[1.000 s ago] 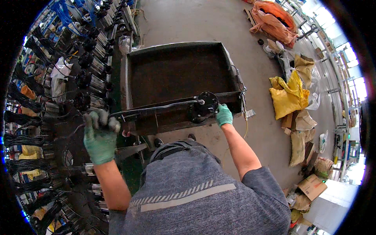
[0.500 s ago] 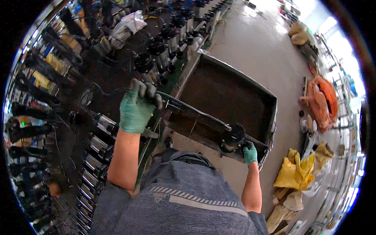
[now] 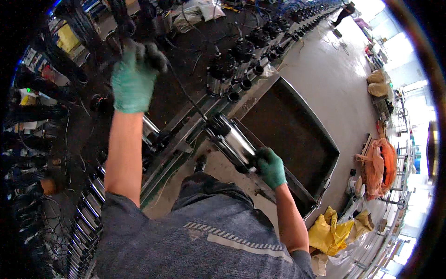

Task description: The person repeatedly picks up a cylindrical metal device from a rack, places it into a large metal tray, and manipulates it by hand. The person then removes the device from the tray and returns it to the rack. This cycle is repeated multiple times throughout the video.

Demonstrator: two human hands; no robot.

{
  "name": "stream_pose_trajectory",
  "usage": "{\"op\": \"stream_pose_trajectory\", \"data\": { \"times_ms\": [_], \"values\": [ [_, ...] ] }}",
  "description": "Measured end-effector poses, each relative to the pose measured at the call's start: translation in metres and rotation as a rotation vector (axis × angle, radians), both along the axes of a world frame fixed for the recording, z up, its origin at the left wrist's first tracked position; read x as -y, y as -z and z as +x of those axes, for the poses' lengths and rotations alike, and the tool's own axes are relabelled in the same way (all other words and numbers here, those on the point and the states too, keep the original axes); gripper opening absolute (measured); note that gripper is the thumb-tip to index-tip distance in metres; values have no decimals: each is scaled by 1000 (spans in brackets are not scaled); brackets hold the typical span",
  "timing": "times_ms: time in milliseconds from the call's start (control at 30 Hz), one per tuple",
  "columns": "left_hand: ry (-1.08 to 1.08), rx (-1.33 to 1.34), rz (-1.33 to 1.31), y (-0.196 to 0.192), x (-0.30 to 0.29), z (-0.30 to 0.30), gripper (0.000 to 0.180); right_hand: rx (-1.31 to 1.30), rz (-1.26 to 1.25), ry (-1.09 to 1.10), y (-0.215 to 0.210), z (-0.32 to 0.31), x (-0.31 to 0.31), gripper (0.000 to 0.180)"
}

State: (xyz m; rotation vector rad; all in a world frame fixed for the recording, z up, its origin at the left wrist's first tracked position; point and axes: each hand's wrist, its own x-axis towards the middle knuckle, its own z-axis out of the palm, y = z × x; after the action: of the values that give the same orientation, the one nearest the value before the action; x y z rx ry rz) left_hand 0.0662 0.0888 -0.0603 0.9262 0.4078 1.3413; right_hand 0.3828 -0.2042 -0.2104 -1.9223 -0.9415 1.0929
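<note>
A pump [image 3: 234,139], a shiny silver cylinder with black ends, hangs tilted in front of me beside a dark metal bin. My right hand [image 3: 271,167], in a green glove with dark fingers, is closed round its lower right end. From the upper left end a black cable [image 3: 185,93] runs taut to my raised left hand [image 3: 134,76]. That hand, gloved the same way and slightly blurred, is closed on the cable. The metal bin [image 3: 332,160] lies just beyond my right hand, with a dark inside.
Along the left bench edge stand more silver cylinders [image 3: 93,197]. Black-topped pumps [image 3: 220,74] form a long row toward the back. Yellow sacks [image 3: 330,232] and an orange sack [image 3: 378,167] lie at right. A person [image 3: 344,14] stands far off.
The pump has come up out of the bin and moved left, its silver body now showing. My left hand has gone up and left with the cable. My view has shifted.
</note>
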Motion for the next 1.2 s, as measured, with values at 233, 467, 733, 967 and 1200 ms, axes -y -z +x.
{"op": "stream_pose_trajectory", "data": {
  "times_ms": [233, 467, 733, 967, 1200],
  "values": [
    [-2, 17, 281, -22, -82, -95, 35, -198, 100, -133, 27, -112, -166, 14],
    [-286, -500, 378, 116, -158, -172, 40, -99, 51, -162, 89, -176, -246, 28],
    [-698, -1141, -51, 191, -120, -178, 41, -260, 99, -383, 51, -169, -232, 40],
    [-173, -1197, -67, 153, -54, -75, 44, -360, -127, -46, 45, -62, -109, 33],
    [-187, -927, 704, 192, -131, 98, 34, -411, -128, 467, 72, -16, 30, 33]
  ]
}}
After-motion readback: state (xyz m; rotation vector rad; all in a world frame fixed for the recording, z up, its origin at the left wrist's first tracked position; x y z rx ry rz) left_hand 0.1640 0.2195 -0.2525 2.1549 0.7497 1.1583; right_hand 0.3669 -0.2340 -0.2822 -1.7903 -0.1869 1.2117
